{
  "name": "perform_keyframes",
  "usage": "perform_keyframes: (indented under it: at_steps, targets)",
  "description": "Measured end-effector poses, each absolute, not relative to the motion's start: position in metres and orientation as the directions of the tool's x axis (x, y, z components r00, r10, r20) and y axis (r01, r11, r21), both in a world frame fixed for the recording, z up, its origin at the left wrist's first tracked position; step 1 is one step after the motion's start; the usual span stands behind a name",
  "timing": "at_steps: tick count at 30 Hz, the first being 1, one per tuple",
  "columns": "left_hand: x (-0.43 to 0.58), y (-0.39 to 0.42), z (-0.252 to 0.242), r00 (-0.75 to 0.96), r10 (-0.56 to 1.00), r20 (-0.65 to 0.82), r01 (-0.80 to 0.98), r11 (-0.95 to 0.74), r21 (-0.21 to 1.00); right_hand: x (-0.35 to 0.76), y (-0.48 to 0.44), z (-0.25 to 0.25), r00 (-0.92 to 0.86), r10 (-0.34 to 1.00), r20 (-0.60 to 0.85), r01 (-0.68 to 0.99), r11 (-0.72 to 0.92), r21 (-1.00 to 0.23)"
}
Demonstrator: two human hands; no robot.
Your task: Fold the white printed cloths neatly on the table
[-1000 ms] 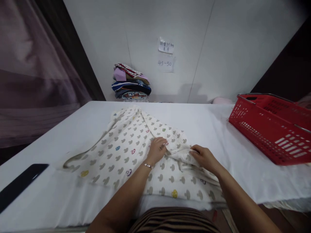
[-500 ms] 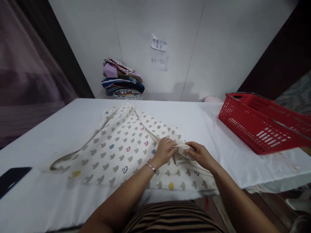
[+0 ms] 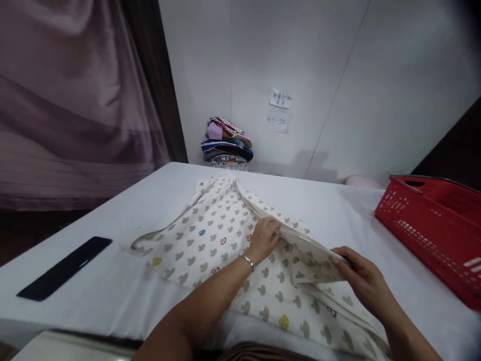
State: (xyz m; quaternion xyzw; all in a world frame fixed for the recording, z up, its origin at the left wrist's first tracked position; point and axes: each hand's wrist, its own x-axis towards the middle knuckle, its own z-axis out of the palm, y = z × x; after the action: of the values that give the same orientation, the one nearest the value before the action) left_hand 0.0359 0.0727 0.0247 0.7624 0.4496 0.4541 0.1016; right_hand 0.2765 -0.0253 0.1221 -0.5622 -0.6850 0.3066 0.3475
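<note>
A cream cloth printed with grey, yellow, blue and pink mushrooms lies spread on the white-covered table. It looks like a garment or cover, but its kind is not plain. My left hand, with a silver bracelet at the wrist, pinches the cloth's edge near the middle. Farther right, my right hand grips the same edge between thumb and fingers. Between both hands a strip of the edge is stretched taut and lifted, its paler inner side showing. A loose corner hangs beneath it.
At the right stands a red plastic basket. A long black flat object lies on the table at left. Folded clothes are stacked against the wall, below two paper notes. A pinkish curtain hangs at left.
My right hand has moved right along the cloth, away from my left, and the edge between them is now stretched out. The camera view has turned left, showing more curtain.
</note>
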Motion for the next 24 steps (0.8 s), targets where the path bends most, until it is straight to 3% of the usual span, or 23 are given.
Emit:
perform_keyframes:
  at_steps: [11,15,22,24]
  targets:
    - [-0.002,0.127,0.030,0.361,0.785,0.504,0.742,-0.569,0.355,0.319,-0.022,0.142,-0.101,0.982,0.158,0.662,0.185,-0.726]
    - [-0.033,0.140,0.037,0.394,0.821,0.413,0.747,-0.548,0.376,0.341,-0.024,0.142,-0.092,0.979,0.180,0.679,0.194,-0.708]
    - [-0.066,0.135,0.065,0.438,0.776,0.453,0.654,-0.621,0.431,0.364,-0.032,0.120,-0.095,0.988,0.119,0.663,0.152,-0.732]
    - [-0.067,0.136,0.072,0.453,0.762,0.463,0.631,-0.641,0.437,0.359,-0.036,0.116,-0.041,0.985,0.166,0.668,0.150,-0.729]
